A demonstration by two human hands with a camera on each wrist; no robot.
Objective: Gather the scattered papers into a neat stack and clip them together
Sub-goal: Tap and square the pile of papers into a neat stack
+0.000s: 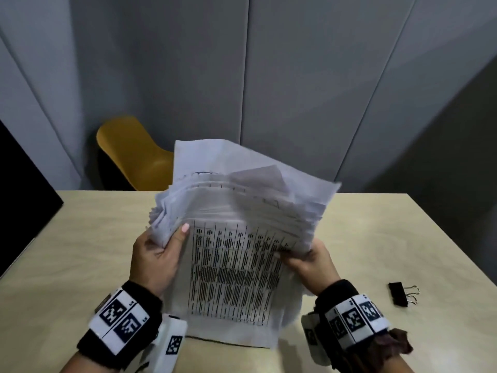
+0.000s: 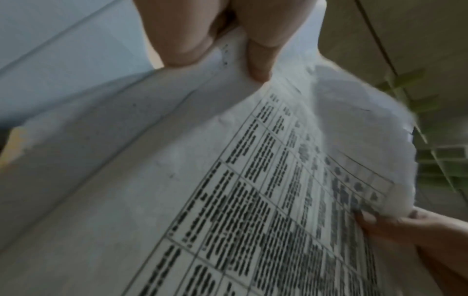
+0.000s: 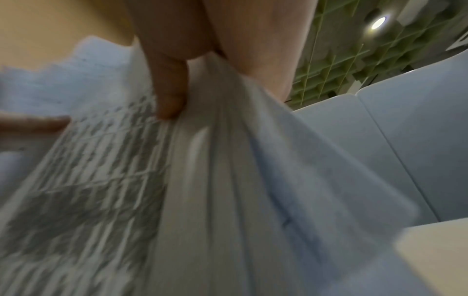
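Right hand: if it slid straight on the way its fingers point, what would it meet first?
The right hand points inward and left, gripping the papers. Past them, the left hand on the opposite edge would probably come first, though depth is unclear. The clip lies behind it.

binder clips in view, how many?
1. A black binder clip lies on the table, to the right of the right hand, untouched. The held papers could hide others; neither wrist view shows a clip.

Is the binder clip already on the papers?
No, the binder clip lies on the table to the right, apart from the papers that the left hand and right hand grip.
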